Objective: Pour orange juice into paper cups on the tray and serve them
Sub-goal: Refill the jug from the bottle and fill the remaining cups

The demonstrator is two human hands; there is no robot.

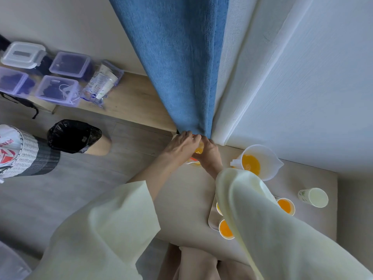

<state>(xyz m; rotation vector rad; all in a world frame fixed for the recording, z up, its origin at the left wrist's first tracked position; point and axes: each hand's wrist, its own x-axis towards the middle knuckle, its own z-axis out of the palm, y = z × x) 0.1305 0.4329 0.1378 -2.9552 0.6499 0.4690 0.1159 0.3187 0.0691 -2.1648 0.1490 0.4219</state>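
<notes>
Three paper cups filled on the tray at the counter's front edge; one empty cup by the right edge, and seemingly the serving, left to do. Left hand and right hand each in a clamped grip around a juice container at the far-left corner.

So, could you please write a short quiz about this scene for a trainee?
1. True or false: the pitcher holds orange juice.
2. What do the left hand and the right hand grip together?
3. Where does the empty cup stand? A in the left hand; B on the table, off the tray; C inside the pitcher.
Key: 1 true; 2 the juice container by the curtain; 3 B.
</notes>
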